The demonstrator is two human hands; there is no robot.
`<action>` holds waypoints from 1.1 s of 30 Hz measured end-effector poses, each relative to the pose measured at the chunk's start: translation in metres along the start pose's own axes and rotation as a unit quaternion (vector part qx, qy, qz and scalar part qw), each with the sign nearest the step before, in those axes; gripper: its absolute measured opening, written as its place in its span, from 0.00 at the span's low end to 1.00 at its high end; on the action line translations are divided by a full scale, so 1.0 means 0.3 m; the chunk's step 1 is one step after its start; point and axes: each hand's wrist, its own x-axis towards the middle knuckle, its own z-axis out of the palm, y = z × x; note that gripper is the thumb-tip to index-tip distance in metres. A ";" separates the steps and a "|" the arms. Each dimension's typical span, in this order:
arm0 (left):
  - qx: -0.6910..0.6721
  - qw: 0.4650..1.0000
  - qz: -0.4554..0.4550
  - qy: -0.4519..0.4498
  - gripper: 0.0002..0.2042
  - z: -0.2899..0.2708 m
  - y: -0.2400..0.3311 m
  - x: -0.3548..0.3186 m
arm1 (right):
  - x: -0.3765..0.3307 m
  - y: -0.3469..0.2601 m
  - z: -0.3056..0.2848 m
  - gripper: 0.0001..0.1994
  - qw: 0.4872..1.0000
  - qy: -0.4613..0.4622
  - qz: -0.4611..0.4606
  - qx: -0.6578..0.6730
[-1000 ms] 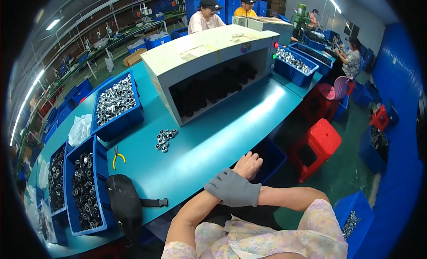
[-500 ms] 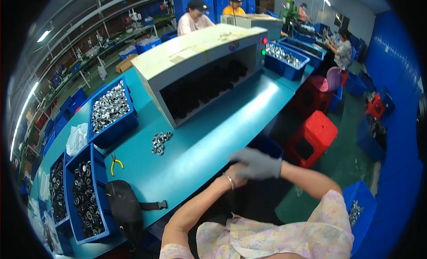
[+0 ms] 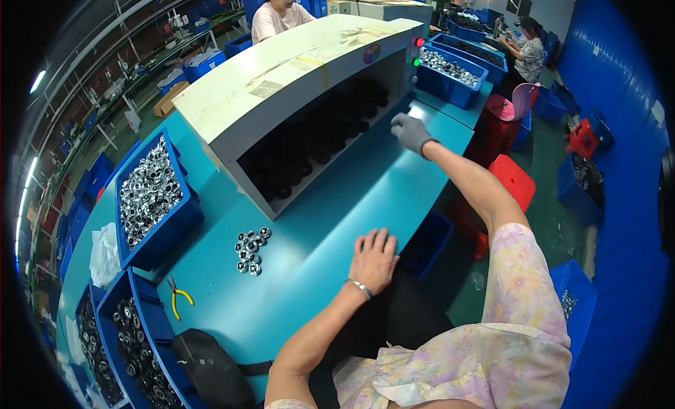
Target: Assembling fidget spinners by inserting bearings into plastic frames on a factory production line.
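Note:
My left hand (image 3: 374, 260), bare with a bracelet at the wrist, lies palm down on the front edge of the teal table (image 3: 330, 233). Its fingers are stretched out and it holds nothing. In a grey glove, my right hand (image 3: 411, 135) is over the table's right part, before the opening of a cream box-shaped machine (image 3: 281, 93). Its fingers are curled in, and nothing shows in them. Dark round parts (image 3: 323, 145) fill the shadowed opening. A small group of shiny metal round parts (image 3: 249, 251) sits on the table left of my left hand.
Blue bins of silver parts (image 3: 151, 191) and black wheel-like parts (image 3: 137, 339) line the left side, near yellow-handled pliers (image 3: 179, 298) and a black bag (image 3: 211, 370). Another blue bin (image 3: 450, 86) stands right of the machine. Red stools (image 3: 512, 180) are at right. Other people work beyond.
My hands, together before, have come apart. The left has come down onto the table edge; the gloved right has reached forward toward the machine. The view has shifted.

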 end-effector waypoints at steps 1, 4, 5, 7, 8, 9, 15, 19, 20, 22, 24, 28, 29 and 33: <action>0.001 1.000 -0.006 -0.008 0.21 -0.003 0.001 0.001 | 0.067 0.004 0.036 0.10 0.999 0.020 -0.018 -0.017; 0.003 1.000 -0.026 -0.007 0.22 -0.018 -0.019 -0.020 | 0.240 -0.096 0.170 0.08 0.988 0.003 -0.003 -0.154; -0.021 1.000 0.000 -0.002 0.22 -0.008 0.025 0.028 | 0.359 0.086 0.152 0.10 0.929 0.059 -0.250 -0.268; -0.032 0.999 -0.009 -0.006 0.22 -0.004 0.016 0.030 | 0.484 0.056 0.265 0.11 0.900 0.054 -0.231 -0.365; -0.035 0.999 -0.010 -0.006 0.23 0.000 0.016 0.031 | 0.542 0.045 0.292 0.12 0.919 0.075 -0.227 -0.313; -0.044 0.999 -0.010 -0.012 0.23 -0.004 0.015 0.032 | 0.568 0.048 0.324 0.12 0.920 0.072 -0.228 -0.311; -0.059 0.994 -0.056 -0.068 0.23 -0.037 -0.011 0.010 | 0.707 -0.094 0.565 0.25 0.973 0.020 -0.147 0.177; -0.054 0.994 -0.048 -0.083 0.22 -0.019 -0.002 0.026 | 0.826 0.026 0.655 0.23 0.938 0.183 -0.252 0.153; -0.069 0.991 -0.061 -0.094 0.22 -0.022 -0.010 0.025 | 0.818 0.006 0.678 0.23 0.941 0.170 -0.245 0.162; -0.086 0.989 -0.069 -0.094 0.21 -0.017 -0.027 0.019 | 0.799 -0.031 0.692 0.22 0.945 0.149 -0.233 0.175; -0.059 0.991 -0.068 -0.101 0.20 -0.021 -0.028 0.013 | 0.787 -0.066 0.678 0.22 0.948 0.133 -0.224 0.185; -0.085 0.990 -0.060 -0.091 0.20 -0.004 -0.028 0.034 | 0.730 -0.018 0.641 0.22 0.961 0.098 -0.190 0.176; -0.088 0.990 -0.064 -0.089 0.20 -0.012 -0.021 0.040 | 0.720 -0.025 0.622 0.21 0.963 0.091 -0.185 0.175; -0.073 0.991 -0.071 -0.087 0.20 -0.029 -0.010 0.041 | 0.653 -0.141 0.559 0.21 0.966 0.062 -0.174 0.180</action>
